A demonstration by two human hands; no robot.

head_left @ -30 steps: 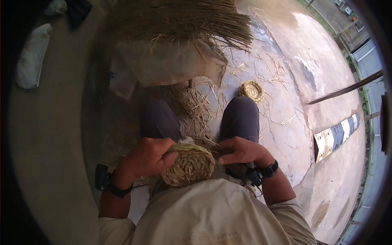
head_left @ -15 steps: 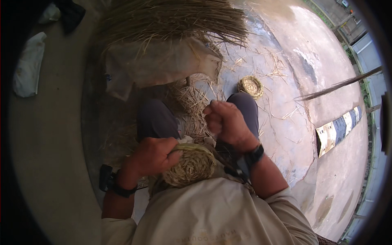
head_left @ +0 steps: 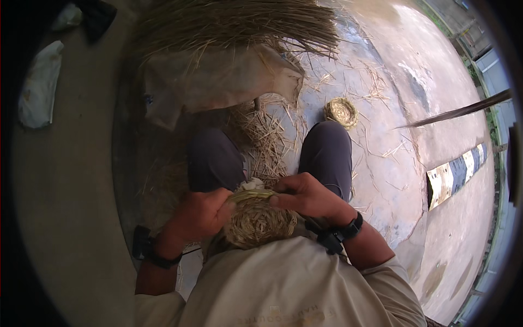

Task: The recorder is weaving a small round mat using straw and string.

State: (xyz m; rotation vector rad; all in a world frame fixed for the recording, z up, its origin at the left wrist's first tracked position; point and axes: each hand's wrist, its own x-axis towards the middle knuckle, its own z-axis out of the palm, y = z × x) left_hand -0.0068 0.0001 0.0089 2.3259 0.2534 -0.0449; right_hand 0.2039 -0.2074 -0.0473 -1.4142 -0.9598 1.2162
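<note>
A round coiled straw basket rests in my lap against my shirt, its woven base facing up. My left hand is closed on its left edge, thumb pressed near the rim. At the far rim my right hand pinches the greenish straw strands that run along the edge between both hands. The undersides of the fingers are hidden. Beyond my right knee, a smaller finished-looking straw basket sits on the ground.
A large bundle of straw stalks lies across a draped cloth sheet ahead. Loose straw clippings litter the ground between my knees. A white sack is at far left; a striped block lies at right.
My right hand has come down from its raised position above my right thigh to the basket's far rim. My left hand keeps its hold. My knees show more fully apart.
</note>
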